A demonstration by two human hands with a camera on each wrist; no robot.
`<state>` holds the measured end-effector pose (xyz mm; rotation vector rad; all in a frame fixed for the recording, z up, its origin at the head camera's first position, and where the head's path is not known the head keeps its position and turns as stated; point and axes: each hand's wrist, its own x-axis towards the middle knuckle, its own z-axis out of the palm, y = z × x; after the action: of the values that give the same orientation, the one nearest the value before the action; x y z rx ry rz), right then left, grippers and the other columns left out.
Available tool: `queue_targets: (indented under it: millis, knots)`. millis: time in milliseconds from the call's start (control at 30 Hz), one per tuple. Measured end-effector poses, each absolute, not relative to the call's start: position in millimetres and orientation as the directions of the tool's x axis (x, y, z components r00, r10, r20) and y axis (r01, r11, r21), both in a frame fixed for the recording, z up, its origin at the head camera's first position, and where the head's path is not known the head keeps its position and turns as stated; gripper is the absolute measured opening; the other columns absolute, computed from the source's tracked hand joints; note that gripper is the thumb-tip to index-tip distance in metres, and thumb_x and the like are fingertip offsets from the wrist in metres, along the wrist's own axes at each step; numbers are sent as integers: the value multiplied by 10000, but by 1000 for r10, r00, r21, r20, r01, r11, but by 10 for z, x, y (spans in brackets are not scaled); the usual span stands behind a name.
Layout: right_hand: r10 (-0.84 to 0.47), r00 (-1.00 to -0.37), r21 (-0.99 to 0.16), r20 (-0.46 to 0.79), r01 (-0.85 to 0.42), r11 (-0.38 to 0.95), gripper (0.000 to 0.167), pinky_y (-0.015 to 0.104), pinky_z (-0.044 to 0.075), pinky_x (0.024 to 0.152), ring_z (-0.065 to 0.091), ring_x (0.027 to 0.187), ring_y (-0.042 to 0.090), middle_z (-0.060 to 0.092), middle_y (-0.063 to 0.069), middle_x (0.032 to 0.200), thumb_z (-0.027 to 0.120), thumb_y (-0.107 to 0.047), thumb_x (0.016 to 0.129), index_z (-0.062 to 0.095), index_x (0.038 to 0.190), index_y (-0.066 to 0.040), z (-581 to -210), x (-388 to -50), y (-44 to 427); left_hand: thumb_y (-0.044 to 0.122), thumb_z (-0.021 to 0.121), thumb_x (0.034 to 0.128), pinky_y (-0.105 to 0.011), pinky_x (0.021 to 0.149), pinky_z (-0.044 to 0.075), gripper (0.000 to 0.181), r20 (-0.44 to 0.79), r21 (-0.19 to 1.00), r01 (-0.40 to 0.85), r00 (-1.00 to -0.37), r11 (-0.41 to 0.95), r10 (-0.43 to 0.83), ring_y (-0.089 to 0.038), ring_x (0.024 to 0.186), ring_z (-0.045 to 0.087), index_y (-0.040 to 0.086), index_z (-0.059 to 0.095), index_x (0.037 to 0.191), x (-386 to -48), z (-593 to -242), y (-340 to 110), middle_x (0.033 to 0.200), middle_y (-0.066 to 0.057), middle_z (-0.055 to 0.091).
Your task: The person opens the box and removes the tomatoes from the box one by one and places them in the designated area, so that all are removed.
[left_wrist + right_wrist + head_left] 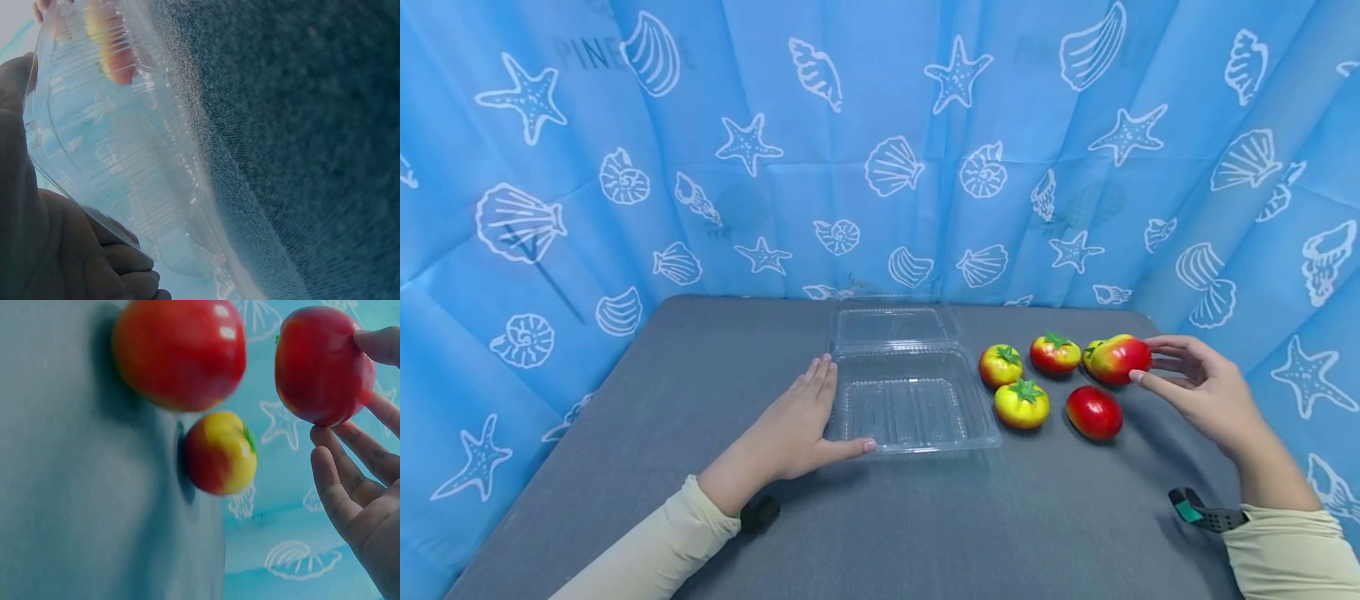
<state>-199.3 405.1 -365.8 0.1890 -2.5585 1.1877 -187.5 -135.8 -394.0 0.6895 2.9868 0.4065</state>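
My right hand (1213, 396) pinches a red-and-yellow toy tomato (1122, 360) between thumb and fingertips. In the right wrist view this held tomato (322, 365) appears mostly red and is raised off the table. My left hand (793, 421) rests at the near left corner of a clear plastic clamshell box (958, 433), its fingers straight along the left side and its thumb on the front rim. The box's lid (891, 327) lies folded back. Between the box and my right hand are several more toy tomatoes, among them a yellow one (1021, 406) and a red one (1094, 412).
A grey cloth-covered table (925, 533) bears everything. Behind it hangs a blue curtain (865, 100) with white shell and starfish prints. Two further tomatoes stand right of the box, one nearer (1000, 367) and one farther (1055, 353); another is partly hidden behind the held one.
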Motion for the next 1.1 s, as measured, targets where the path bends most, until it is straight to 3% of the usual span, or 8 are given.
queue_targets:
  millis: [433, 833, 1100]
  knots:
    - [19, -971, -731, 239, -167, 662, 388, 64, 542, 708, 574, 947, -243, 549, -339, 1150, 758, -178, 1001, 568, 1339, -193, -3738, -1995, 4337, 980, 387, 849, -514, 1344, 174, 1334, 11, 262, 427, -898, 865, 440, -354, 1665, 41, -37, 138, 1675, -1885, -3943, -1369, 1776, -227, 36]
    - [-39, -987, -715, 158, -141, 684, 360, 133, 573, 715, 578, 957, -209, 562, -341, 1121, 749, -208, 1010, 573, 1310, -117, -3804, -2009, 4454, 946, 436, 869, -522, 1343, 173, 1304, 15, 277, 424, -899, 862, 437, -360, 1663, 37, -36, 143, 1676, -1876, -3935, -1364, 1776, -229, 34]
    - [-26, -991, -699, 129, -110, 706, 394, 154, 574, 701, 560, 924, -217, 520, -363, 1105, 756, -255, 1006, 552, 1302, -94, -3847, -2004, 4489, 973, 391, 856, -517, 1343, 173, 1323, 16, 268, 429, -897, 862, 442, -369, 1664, 49, -35, 144, 1676, -1873, -3943, -1362, 1776, -226, 31]
